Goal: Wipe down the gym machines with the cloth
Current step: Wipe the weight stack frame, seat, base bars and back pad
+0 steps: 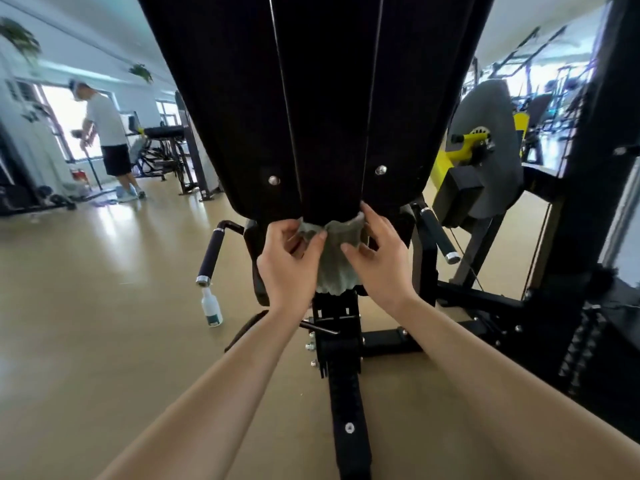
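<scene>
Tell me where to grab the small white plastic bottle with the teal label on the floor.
Probably wrap the left hand round the bottle's body, coming from the open floor on its left. It stands upright, and the black padded handle's chrome end hangs close over its cap, crowding a reach from above. First free it from the grey-green cloth.

Cloth: soft ribbed grey-green fabric. Back pad: smooth glossy black upholstery. Floor: glossy tan.

The black pad runs off the top edge, and the label on the bottle is unreadable.
</scene>
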A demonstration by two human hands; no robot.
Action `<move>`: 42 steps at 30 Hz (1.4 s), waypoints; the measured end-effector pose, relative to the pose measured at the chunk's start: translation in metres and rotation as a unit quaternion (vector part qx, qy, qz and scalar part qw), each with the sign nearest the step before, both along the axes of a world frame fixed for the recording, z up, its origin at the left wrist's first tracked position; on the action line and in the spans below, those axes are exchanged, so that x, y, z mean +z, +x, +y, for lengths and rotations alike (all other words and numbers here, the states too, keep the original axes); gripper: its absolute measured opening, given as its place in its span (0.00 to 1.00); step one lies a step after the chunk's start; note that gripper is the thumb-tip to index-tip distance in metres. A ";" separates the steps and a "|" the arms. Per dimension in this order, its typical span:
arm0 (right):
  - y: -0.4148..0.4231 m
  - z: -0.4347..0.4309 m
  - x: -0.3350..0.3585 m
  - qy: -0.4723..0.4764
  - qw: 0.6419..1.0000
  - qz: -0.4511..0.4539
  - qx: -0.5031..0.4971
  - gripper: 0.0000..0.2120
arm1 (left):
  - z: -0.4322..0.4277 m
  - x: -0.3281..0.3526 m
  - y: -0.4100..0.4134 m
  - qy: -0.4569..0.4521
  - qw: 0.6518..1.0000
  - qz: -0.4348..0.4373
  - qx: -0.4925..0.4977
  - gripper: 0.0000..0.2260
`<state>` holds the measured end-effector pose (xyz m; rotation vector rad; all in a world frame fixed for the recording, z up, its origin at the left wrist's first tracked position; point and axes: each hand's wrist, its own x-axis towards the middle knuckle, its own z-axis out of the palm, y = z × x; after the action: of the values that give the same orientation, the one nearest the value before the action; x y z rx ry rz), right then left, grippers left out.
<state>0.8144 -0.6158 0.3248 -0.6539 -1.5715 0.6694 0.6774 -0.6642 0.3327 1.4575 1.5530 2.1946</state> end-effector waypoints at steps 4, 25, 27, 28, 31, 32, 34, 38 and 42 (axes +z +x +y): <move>-0.007 0.015 -0.043 -0.046 0.998 -0.034 -0.005 0.33 | 0.006 -0.030 -0.002 -0.071 0.995 0.034 0.057 0.14; 0.021 0.016 -0.142 -0.144 0.971 -0.189 -0.002 0.22 | -0.011 -0.119 0.018 -0.162 0.954 0.226 0.109 0.04; 0.026 0.004 -0.155 -0.140 0.970 -0.199 -0.009 0.15 | -0.024 -0.139 0.023 -0.165 0.966 0.177 0.096 0.03; 0.028 0.000 -0.163 -0.143 0.969 -0.202 -0.014 0.12 | -0.029 -0.148 0.023 -0.186 0.966 0.149 0.097 0.02; 0.040 -0.015 -0.183 -0.168 0.956 -0.237 -0.034 0.10 | -0.043 -0.174 0.017 -0.274 0.957 0.057 0.068 0.04; 0.043 -0.020 -0.187 -0.180 0.950 -0.254 -0.033 0.10 | -0.046 -0.181 0.013 -0.305 0.951 0.006 0.048 0.05; 0.046 -0.024 -0.191 -0.213 0.941 -0.262 -0.020 0.10 | -0.048 -0.191 0.005 -0.335 0.934 -0.123 0.008 0.07; 0.037 -0.032 -0.185 -0.227 0.954 -0.171 -0.098 0.13 | -0.047 -0.203 -0.007 -0.338 0.905 -0.253 -0.050 0.06; 0.012 -0.037 -0.173 -0.154 0.973 -0.057 -0.164 0.17 | -0.038 -0.199 -0.002 -0.218 0.923 -0.299 -0.107 0.05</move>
<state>0.8265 -0.6527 0.1518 -1.1741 -1.4294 0.6383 0.6751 -0.7023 0.1333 0.6921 1.4396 1.7680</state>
